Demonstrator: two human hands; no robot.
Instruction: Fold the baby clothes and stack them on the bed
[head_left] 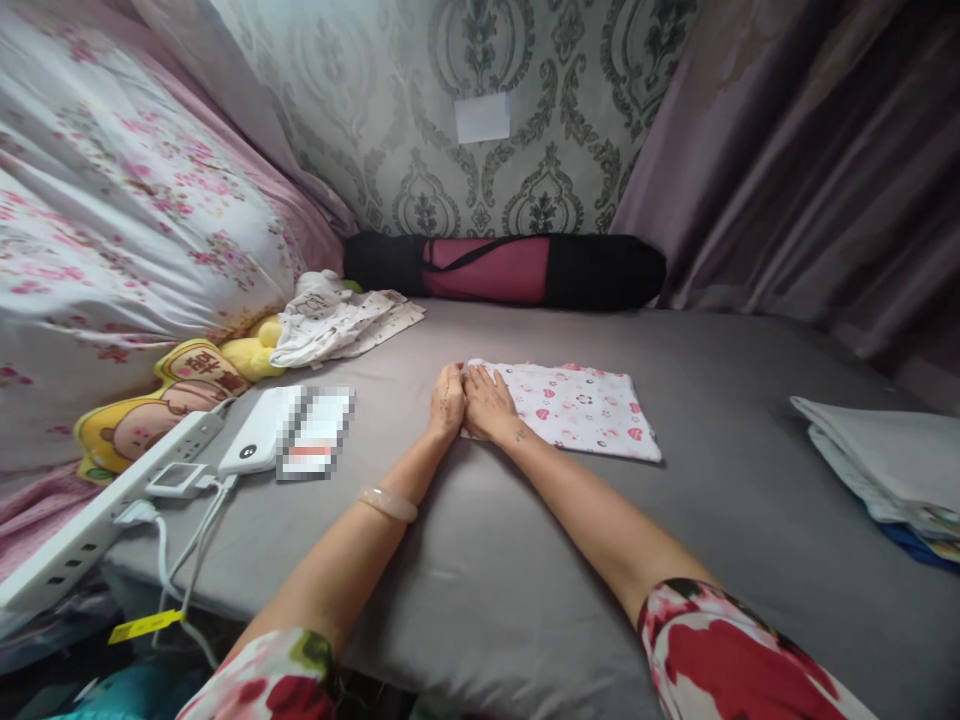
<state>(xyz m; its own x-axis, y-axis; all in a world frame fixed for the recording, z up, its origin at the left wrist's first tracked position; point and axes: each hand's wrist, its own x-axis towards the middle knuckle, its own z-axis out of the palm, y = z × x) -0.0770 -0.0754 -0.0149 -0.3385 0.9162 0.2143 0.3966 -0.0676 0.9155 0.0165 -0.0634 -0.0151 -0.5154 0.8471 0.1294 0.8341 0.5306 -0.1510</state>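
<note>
A folded white cloth (pixel 585 408) with pink hearts and small flowers lies flat on the grey bed sheet (pixel 480 580). My right hand (pixel 489 402) rests on its left end, palm down with the fingers stretched out. My left hand (pixel 448 402) stands on its side against the cloth's left edge, close beside the right hand. Its fingers are straight, and its palm side is hidden. A pale bangle (pixel 388 504) circles my left forearm.
A power strip (pixel 112 515) with plugged cables, a white power bank (pixel 262 430) and a blurred phone-like item (pixel 316 432) are at left. Plush toys and crumpled cloth (pixel 337 325) lie behind. A black and pink bag (pixel 495 270) lines the wall; folded fabric (pixel 885 455) sits right.
</note>
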